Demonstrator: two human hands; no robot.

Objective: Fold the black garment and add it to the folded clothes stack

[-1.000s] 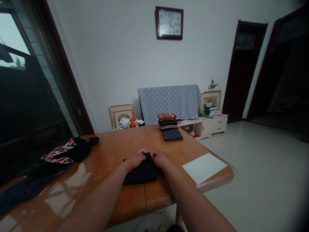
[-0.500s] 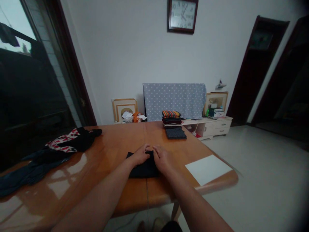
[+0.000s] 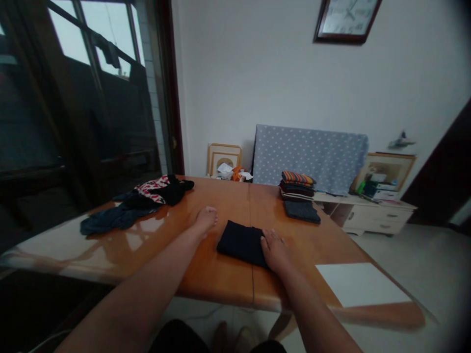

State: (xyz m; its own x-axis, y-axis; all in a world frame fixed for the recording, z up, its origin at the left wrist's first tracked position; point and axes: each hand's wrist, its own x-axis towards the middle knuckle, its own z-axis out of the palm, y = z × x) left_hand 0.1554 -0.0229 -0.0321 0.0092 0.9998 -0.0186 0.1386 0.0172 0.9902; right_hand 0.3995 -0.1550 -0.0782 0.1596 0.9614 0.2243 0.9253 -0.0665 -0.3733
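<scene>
A dark navy folded garment (image 3: 241, 242) lies flat on the wooden table in front of me, a neat rectangle. My right hand (image 3: 275, 250) rests on its right edge, fingers stretched out and pressing lightly on the cloth. To the left of the garment and apart from it, my left hand (image 3: 206, 219) is over the table with nothing in it, its fingers loosely bent and a little blurred.
Loose clothes (image 3: 143, 201) lie heaped on the table's left side. At the back right stands a stack of folded clothes (image 3: 297, 186), with a dark grey folded piece (image 3: 302, 211) before it. A white sheet (image 3: 362, 284) lies near the right corner of the wooden table (image 3: 206, 282).
My left hand has come off the dark garment and moved left. My right hand now lies flat on its right edge. The view has turned to the left.
</scene>
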